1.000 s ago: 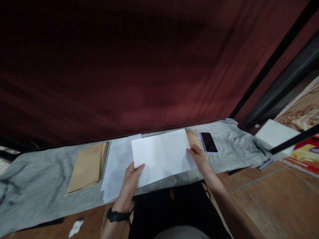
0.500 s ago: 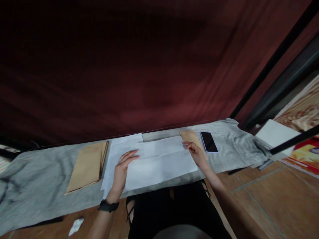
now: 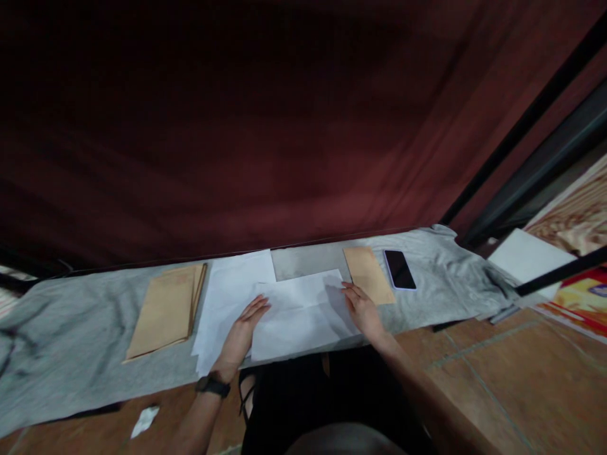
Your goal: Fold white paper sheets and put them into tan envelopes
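Observation:
A white sheet of paper [image 3: 298,313] lies flat on the grey cloth [image 3: 85,341] in front of me, folded partway. My left hand [image 3: 245,328] rests open and flat on its left part, a black watch on the wrist. My right hand [image 3: 361,309] lies open on its right edge, fingers stretched out. Under the sheet to the left is a stack of white paper [image 3: 227,297]. Just right of my right hand lies a single brown envelope [image 3: 368,274].
A stack of brown envelopes [image 3: 165,309] lies at the left on the cloth. A dark phone [image 3: 399,269] sits right of the single envelope. A crumpled paper scrap [image 3: 144,421] lies on the tiled floor. Dark red curtain behind; black metal bars and a white board [image 3: 526,256] at right.
The sheet, held up in both hands a second ago, has come down onto the cloth and been folded. Both hands now press flat on it; the single envelope is uncovered.

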Action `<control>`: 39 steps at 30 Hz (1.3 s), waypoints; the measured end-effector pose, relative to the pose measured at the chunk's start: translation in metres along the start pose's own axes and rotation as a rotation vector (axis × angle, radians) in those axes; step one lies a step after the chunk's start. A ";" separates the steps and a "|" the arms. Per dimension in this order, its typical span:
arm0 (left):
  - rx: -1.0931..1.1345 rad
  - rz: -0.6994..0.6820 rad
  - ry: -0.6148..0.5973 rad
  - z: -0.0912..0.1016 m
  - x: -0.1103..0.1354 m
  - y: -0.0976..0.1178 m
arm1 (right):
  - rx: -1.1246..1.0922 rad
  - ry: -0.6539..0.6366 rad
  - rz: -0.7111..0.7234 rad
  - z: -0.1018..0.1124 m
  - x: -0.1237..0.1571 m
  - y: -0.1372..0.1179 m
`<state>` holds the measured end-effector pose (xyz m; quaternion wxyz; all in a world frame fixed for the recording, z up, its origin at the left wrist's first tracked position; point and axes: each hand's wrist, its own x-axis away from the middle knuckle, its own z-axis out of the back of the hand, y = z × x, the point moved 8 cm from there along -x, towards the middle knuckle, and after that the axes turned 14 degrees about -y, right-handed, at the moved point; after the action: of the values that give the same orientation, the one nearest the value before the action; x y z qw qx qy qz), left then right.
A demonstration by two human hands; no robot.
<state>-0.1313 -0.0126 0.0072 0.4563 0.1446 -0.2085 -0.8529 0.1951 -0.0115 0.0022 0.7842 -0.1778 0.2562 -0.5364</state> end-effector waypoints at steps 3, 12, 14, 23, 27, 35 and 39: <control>-0.027 -0.018 -0.006 -0.001 -0.003 0.002 | 0.067 -0.079 0.109 -0.038 -0.001 -0.047; -0.271 -0.020 -0.066 -0.013 0.006 0.005 | 0.290 -0.168 0.152 -0.099 0.001 -0.084; -0.326 -0.021 -0.076 -0.014 0.010 0.008 | 0.320 -0.153 0.134 -0.092 0.002 -0.070; -0.479 0.011 0.061 0.004 0.035 0.030 | 0.285 -0.107 -0.034 -0.040 0.012 0.009; -0.504 0.252 0.277 0.049 0.039 0.035 | 0.088 0.001 -0.058 -0.018 0.017 0.020; -0.554 0.379 0.343 0.065 -0.004 0.091 | -0.115 0.102 -0.049 -0.013 0.016 0.005; -0.505 0.278 0.122 0.007 -0.020 0.114 | -0.112 0.091 -0.041 -0.017 0.024 0.002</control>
<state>-0.0420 -0.0512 0.0696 0.6022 0.0478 0.0202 -0.7967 0.1937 -0.0331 -0.0177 0.7494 -0.2019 0.3175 -0.5449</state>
